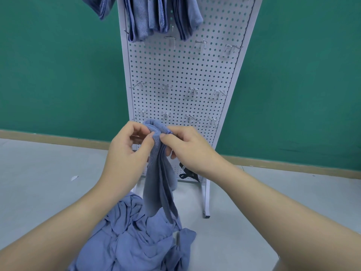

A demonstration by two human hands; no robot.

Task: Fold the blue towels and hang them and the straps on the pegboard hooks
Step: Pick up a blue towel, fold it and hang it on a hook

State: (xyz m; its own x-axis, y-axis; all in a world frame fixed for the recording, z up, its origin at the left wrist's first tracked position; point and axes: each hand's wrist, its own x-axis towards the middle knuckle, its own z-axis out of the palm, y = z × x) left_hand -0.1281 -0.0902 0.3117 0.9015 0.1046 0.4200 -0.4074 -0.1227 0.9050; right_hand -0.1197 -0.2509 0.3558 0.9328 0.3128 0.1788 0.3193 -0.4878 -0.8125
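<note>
Left hand (127,141) and right hand (187,145), fingers curled, pinching folded blue towel (159,173)

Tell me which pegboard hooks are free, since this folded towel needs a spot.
The top of the pegboard is crowded with hung towels. Below them, the bare hook rows across the middle stand free, just above the folded towel that the left hand and right hand pinch. A dark strap crowds the bottom right.

Towel pile (136,241) before pegboard (181,75)
</note>
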